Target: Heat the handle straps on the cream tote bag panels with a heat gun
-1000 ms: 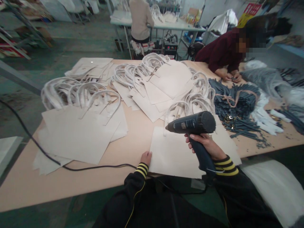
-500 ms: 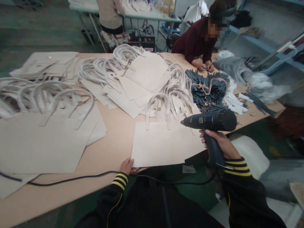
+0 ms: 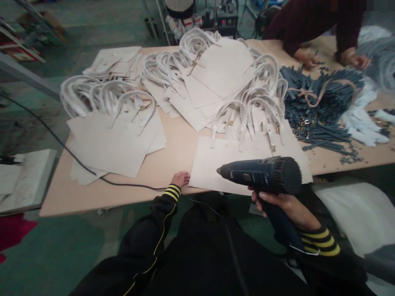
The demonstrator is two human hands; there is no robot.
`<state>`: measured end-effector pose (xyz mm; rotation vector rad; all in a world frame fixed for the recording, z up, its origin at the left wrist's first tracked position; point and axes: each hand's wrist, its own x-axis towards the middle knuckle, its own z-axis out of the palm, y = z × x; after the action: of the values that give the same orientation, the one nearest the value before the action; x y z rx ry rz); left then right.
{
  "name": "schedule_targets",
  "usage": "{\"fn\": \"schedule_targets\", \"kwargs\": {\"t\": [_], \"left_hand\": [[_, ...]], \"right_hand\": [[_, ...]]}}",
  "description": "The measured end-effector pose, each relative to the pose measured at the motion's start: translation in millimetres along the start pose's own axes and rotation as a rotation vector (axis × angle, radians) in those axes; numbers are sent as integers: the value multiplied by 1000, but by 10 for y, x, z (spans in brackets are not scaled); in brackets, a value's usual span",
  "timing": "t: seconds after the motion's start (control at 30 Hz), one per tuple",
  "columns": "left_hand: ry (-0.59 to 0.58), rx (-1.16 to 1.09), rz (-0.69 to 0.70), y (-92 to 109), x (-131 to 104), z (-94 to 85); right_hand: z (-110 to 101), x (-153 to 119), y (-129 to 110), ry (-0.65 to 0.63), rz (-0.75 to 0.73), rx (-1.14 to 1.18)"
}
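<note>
My right hand (image 3: 286,205) is wrapped round the grip of a dark blue heat gun (image 3: 259,174). Its narrow nozzle points left, above a pale bag panel (image 3: 205,164) with looped handles (image 3: 242,135) at its top edge. My left hand (image 3: 181,179) rests at the table's front edge, beside the panel's lower left corner. Its fingers lie loosely on the tabletop with nothing visible in them. A thin black cord (image 3: 132,186) runs along the table edge and passes under my left wrist.
Pale panels with handles lie in piles at left (image 3: 111,144) and centre (image 3: 225,70) of the wooden table (image 3: 175,135). Dark grey straps (image 3: 321,98) are heaped at right. A co-worker's hands (image 3: 308,59) are behind them. A white sack (image 3: 354,209) stands at lower right.
My view has shifted left and down. My left hand has let go of the panel's corner. The heat gun has come lower and nearer, over the panel. The co-worker's hands have moved apart.
</note>
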<state>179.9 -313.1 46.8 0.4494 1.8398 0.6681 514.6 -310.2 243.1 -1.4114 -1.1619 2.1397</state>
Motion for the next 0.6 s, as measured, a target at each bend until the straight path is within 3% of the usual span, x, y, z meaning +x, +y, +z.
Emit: {"fn": "schedule_targets", "kwargs": {"t": [0.13,0.27,0.43,0.6], "left_hand": [[-114,-89,-41,130,130,-67],[-224,-60,-11,203,183,-123],[-288,-83,-10,258,173,-160],[-311,-58,18,304,210,-132]], "right_hand": [[465,151,154,-151,51,-25],[844,223,276,-193,66,-33],[1108,112,382,-50,66,18],[1011,-347,448,228,9,92]]}}
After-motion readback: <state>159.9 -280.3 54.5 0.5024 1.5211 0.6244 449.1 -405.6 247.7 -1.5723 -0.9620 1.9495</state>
